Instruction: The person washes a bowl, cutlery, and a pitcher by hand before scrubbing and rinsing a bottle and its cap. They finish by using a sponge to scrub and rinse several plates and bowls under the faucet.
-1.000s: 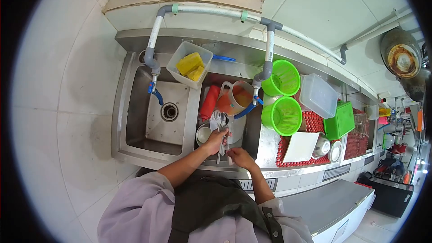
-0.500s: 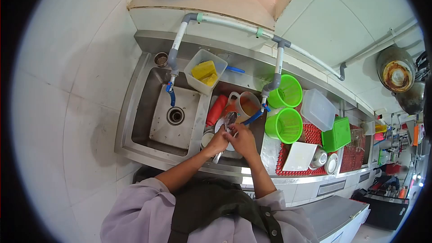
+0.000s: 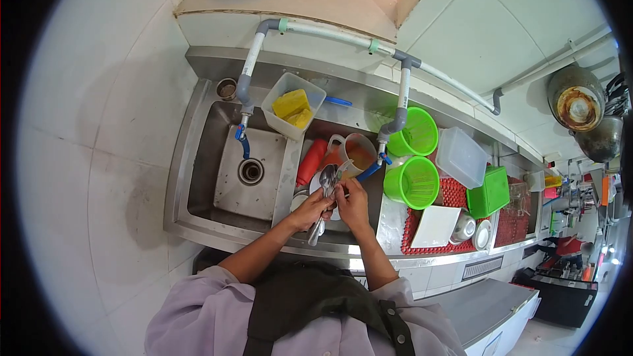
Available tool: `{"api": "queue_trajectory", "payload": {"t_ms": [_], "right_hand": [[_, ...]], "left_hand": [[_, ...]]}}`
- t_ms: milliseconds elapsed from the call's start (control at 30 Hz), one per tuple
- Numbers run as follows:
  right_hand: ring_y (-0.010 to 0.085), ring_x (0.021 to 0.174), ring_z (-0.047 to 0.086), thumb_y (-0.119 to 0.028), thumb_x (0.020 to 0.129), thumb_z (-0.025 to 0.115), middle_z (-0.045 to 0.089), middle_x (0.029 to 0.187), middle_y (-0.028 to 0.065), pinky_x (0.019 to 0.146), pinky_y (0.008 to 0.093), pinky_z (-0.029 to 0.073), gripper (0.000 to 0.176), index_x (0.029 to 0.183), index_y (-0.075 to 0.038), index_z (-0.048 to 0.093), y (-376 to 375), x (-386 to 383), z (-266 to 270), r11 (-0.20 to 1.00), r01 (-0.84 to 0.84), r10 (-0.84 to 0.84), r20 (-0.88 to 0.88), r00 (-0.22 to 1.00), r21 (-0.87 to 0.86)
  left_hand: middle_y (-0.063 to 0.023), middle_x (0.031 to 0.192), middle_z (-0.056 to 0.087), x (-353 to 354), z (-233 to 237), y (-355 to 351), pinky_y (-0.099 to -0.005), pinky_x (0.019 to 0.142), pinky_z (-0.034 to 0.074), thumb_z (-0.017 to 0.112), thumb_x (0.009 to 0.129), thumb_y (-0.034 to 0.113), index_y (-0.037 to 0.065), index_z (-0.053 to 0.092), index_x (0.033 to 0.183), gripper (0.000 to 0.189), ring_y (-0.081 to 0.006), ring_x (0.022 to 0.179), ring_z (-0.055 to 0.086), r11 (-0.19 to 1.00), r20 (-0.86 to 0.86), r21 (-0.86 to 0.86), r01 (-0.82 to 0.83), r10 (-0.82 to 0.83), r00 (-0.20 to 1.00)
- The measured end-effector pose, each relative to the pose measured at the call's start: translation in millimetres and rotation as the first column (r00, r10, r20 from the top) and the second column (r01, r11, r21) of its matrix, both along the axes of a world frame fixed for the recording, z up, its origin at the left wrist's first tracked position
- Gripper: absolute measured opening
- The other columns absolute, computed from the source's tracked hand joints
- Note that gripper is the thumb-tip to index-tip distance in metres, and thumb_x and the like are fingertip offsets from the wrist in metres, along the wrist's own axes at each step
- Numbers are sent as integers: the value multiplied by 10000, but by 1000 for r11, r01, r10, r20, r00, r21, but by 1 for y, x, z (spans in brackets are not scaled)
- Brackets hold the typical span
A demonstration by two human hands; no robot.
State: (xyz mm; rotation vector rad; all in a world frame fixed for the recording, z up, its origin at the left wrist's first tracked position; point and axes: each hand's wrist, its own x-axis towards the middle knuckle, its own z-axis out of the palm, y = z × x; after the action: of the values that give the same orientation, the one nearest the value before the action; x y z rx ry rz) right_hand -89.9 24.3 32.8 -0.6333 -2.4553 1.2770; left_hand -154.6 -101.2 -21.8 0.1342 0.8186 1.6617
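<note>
Over the right-hand sink basin, my left hand [image 3: 310, 212] is closed around a bunch of metal spoons [image 3: 328, 177]. Their bowls point away from me and the handles stick out below my fist. Close beside it, my right hand [image 3: 352, 203] pinches what looks like a piece of cutlery [image 3: 343, 167], partly hidden by the fingers. Beneath and beyond my hands, the basin holds a red bottle [image 3: 311, 162], a plastic jug [image 3: 360, 151] with orange-brown liquid, and white dishes partly covered by my hands.
The left basin [image 3: 254, 178] has an open drain. A clear tub [image 3: 275, 116] with yellow sponges stands behind. Blue-handled taps [image 3: 242, 135] hang from white pipes. To the right are green baskets [image 3: 412, 183], a white board [image 3: 432, 227] and a metal bowl [image 3: 463, 227] on red matting.
My hands have separated slightly, the left shifting left and down with the spoons. More of the spoon bowls and handles shows. The whole view has shifted a little.
</note>
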Motion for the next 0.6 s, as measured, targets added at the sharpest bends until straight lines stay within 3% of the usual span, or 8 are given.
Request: {"api": "queue_trajectory", "payload": {"t_ms": [100, 167, 200, 267, 300, 367, 467, 600], "right_hand": [[244, 686, 621, -60, 859, 595, 588, 799, 133, 623, 315, 498, 72, 850, 10, 602, 1, 1, -1, 995, 29, -30, 5, 1000, 99], [186, 694, 613, -32, 850, 607, 587, 815, 81, 612, 284, 483, 85, 927, -3, 585, 3, 1, -6, 990, 79, -78, 8, 997, -119], [186, 694, 613, -32, 850, 607, 587, 815, 81, 612, 284, 483, 85, 927, -3, 585, 5, 1, -10, 990, 84, -83, 9, 997, -118], [123, 689, 580, -26, 854, 624, 576, 844, 23, 591, 255, 454, 200, 1039, -41, 549, 9, 2, -19, 802, 109, -249, -162, 955, -587], [123, 689, 580, -26, 854, 624, 576, 844, 23, 591, 255, 454, 200, 1039, -41, 549, 15, 3, -20, 801, 113, -252, -160, 954, -588], [73, 687, 539, -46, 865, 641, 571, 858, -6, 579, 225, 421, 286, 1117, -66, 506, 33, 4, -19, 729, 35, -180, -142, 973, -683], [55, 669, 510, -77, 890, 621, 593, 855, 1, 586, 201, 398, 224, 1094, -54, 531, 41, 2, -10, 631, 34, -182, -105, 978, -775], [52, 642, 495, -117, 901, 619, 595, 802, -3, 566, 204, 386, 210, 1083, -45, 545, 49, 0, -24, 689, -82, 41, -73, 996, -720]], "left_hand": [[19, 798, 433, 3, -3, 0, -210, 522, 356, 468, 998, 218, 124, 442, 1123, 158, -63, 597, 397, 1000, 92, 19, -3, 1, 996], [17, 793, 434, 4, -4, -1, -213, 525, 358, 466, 999, 221, 121, 441, 1119, 158, -67, 594, 391, 1000, 44, -11, -3, 4, 999], [16, 788, 435, 4, -3, -1, -217, 528, 360, 464, 1000, 224, 119, 441, 1115, 158, -71, 592, 385, 999, -5, -38, -7, 7, 1000], [11, 791, 430, 2, -3, -3, -220, 540, 367, 464, 999, 230, 107, 451, 1097, 158, -74, 601, 382, 998, -68, -51, 30, -33, 997], [6, 794, 426, 2, -4, -5, -222, 552, 375, 463, 998, 236, 96, 461, 1080, 162, -77, 610, 379, 996, -130, -68, 62, -71, 989], [7, 782, 420, 0, -8, -8, -224, 550, 373, 454, 1002, 245, 87, 465, 1100, 186, -78, 610, 375, 995, -35, -38, 95, -96, 995], [8, 756, 411, -4, -4, -13, -225, 546, 368, 433, 1008, 271, 71, 473, 1141, 243, -78, 613, 372, 988, 125, 46, 144, -149, 981], [6, 722, 402, -1, 8, -13, -225, 553, 363, 420, 1010, 295, 54, 493, 1151, 288, -81, 604, 372, 991, 234, 65, 118, -130, 964]]}}
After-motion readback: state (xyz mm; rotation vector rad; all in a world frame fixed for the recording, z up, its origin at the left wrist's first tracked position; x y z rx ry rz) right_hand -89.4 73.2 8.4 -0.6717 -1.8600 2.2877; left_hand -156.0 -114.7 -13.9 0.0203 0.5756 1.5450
